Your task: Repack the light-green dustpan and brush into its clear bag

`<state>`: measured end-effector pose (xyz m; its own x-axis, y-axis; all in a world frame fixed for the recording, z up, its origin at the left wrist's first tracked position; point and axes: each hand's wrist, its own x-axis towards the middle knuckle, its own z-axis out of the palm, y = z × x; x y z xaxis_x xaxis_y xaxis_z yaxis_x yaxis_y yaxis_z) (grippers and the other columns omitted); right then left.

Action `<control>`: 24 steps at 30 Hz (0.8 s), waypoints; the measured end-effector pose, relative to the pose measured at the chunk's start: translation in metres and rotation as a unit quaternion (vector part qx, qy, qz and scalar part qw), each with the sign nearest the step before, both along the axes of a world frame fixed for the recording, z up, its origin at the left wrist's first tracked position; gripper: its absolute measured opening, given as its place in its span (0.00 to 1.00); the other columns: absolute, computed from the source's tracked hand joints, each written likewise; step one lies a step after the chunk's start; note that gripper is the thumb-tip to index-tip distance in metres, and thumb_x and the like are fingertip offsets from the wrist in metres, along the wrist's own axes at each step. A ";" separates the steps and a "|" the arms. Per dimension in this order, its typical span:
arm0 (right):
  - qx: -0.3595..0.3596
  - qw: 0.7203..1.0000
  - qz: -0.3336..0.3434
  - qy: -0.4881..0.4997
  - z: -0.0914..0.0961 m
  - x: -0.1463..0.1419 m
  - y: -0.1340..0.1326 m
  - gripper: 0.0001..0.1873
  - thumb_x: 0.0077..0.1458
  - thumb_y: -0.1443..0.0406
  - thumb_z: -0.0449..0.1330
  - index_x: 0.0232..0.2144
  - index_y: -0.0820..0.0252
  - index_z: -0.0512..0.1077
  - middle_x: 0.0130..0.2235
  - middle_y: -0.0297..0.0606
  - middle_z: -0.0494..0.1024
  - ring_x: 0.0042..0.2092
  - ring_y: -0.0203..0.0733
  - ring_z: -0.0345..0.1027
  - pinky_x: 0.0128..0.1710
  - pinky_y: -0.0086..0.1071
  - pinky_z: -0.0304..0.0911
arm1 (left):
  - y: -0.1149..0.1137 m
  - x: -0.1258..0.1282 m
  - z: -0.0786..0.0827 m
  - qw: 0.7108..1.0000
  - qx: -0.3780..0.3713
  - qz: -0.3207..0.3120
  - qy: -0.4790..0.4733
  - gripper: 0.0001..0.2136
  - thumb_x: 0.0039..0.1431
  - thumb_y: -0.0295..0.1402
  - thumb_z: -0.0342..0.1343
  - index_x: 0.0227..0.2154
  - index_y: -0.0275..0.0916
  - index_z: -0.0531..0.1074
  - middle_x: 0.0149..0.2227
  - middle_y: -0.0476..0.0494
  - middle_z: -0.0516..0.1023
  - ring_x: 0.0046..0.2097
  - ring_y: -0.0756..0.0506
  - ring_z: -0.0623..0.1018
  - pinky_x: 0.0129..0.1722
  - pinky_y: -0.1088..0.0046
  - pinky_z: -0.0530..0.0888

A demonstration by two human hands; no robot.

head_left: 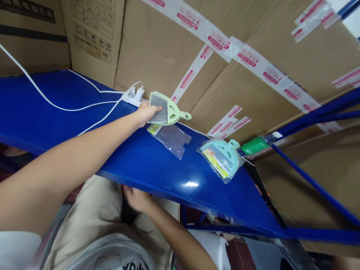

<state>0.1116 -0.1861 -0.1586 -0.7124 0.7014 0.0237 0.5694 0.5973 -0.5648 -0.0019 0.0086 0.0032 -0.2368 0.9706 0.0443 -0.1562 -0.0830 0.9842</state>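
My left hand (146, 112) is closed on the wide end of a pale green dustpan and brush set (172, 112), thumb over the grey bristles. The handle points right, and the set is above the back of the blue shelf. Under it lies a clear plastic bag (176, 140) with a yellow-green label, flat and apparently empty. Farther right, a light blue dustpan and brush set (222, 157) rests in clear wrapping with a yellow label. My right hand (136, 198) is low in my lap by the shelf's front edge; its fingers are blurred and partly hidden.
The blue metal shelf (157, 168) spans the view before me. A white power strip (132, 98) with plugs and cables sits at the back left. Taped cardboard boxes (152, 48) form a wall behind. A green-labelled bottle (255, 145) lies near the blue rack frame at right.
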 end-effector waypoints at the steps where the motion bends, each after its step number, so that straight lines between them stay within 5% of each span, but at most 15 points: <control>1: 0.040 0.997 0.065 -0.019 0.005 0.001 -0.017 0.06 0.63 0.63 0.60 0.39 0.58 0.76 0.39 0.39 0.80 0.39 0.42 0.74 0.37 0.33 0.70 | 0.000 0.000 0.000 1.000 0.003 0.000 0.001 0.10 0.49 0.24 0.65 0.37 0.35 0.80 0.44 0.38 0.85 0.50 0.37 0.82 0.56 0.58 0.76; 3: 0.156 0.963 0.217 -0.043 0.031 0.005 -0.043 0.05 0.61 0.65 0.60 0.32 0.57 0.74 0.31 0.36 0.77 0.33 0.40 0.70 0.31 0.31 0.65 | -0.001 0.000 0.000 1.000 0.010 0.002 0.002 0.11 0.49 0.24 0.65 0.38 0.35 0.80 0.44 0.38 0.85 0.50 0.37 0.82 0.56 0.58 0.75; 5: 0.273 0.920 0.280 -0.030 0.076 0.013 -0.047 0.09 0.63 0.68 0.57 0.29 0.56 0.71 0.27 0.34 0.72 0.31 0.39 0.66 0.31 0.31 0.62 | -0.003 0.001 0.000 1.000 0.011 0.003 0.004 0.11 0.49 0.24 0.65 0.38 0.36 0.79 0.44 0.38 0.85 0.50 0.38 0.82 0.56 0.59 0.76; 6: 0.321 0.914 0.246 -0.026 0.101 0.019 -0.037 0.10 0.64 0.67 0.56 0.29 0.57 0.70 0.27 0.34 0.71 0.31 0.39 0.65 0.32 0.32 0.61 | -0.004 0.002 0.000 1.000 0.008 0.004 0.006 0.11 0.49 0.25 0.66 0.37 0.36 0.79 0.44 0.38 0.85 0.50 0.38 0.82 0.56 0.59 0.76; 9: 0.417 0.909 0.000 -0.016 0.171 0.047 0.030 0.12 0.63 0.69 0.54 0.27 0.57 0.68 0.28 0.37 0.71 0.31 0.39 0.64 0.34 0.33 0.59 | -0.009 0.004 0.000 1.000 0.000 0.013 0.012 0.10 0.48 0.24 0.66 0.35 0.37 0.79 0.42 0.38 0.85 0.48 0.37 0.83 0.55 0.58 0.77; 11: 0.423 0.889 -0.176 -0.002 0.197 0.069 0.086 0.16 0.63 0.68 0.54 0.22 0.57 0.64 0.25 0.35 0.68 0.30 0.39 0.62 0.34 0.32 0.57 | -0.010 0.004 0.002 1.000 0.001 0.016 0.017 0.09 0.48 0.24 0.65 0.34 0.37 0.79 0.42 0.37 0.85 0.48 0.37 0.83 0.55 0.57 0.77; 14: 0.358 0.854 -0.376 -0.027 0.201 0.096 0.145 0.23 0.62 0.71 0.51 0.16 0.55 0.56 0.19 0.32 0.62 0.26 0.37 0.59 0.31 0.32 0.53 | -0.010 0.000 0.007 0.999 0.003 0.029 0.036 0.09 0.49 0.23 0.64 0.34 0.37 0.79 0.43 0.38 0.85 0.49 0.38 0.83 0.55 0.61 0.77; 17: 0.254 0.872 -0.403 -0.111 0.185 0.110 0.158 0.22 0.59 0.70 0.57 0.15 0.56 0.59 0.20 0.33 0.66 0.27 0.38 0.62 0.31 0.31 0.54 | -0.005 -0.013 0.015 0.996 -0.013 0.026 0.086 0.10 0.47 0.22 0.64 0.34 0.37 0.80 0.42 0.39 0.85 0.47 0.39 0.83 0.52 0.63 0.77; 24: 0.152 0.876 -0.419 -0.185 0.176 0.107 0.148 0.12 0.63 0.57 0.59 0.32 0.58 0.74 0.38 0.45 0.82 0.42 0.47 0.76 0.36 0.32 0.61 | -0.002 -0.057 0.035 0.962 -0.038 0.061 0.264 0.15 0.43 0.26 0.68 0.38 0.40 0.81 0.39 0.42 0.84 0.47 0.37 0.83 0.53 0.59 0.77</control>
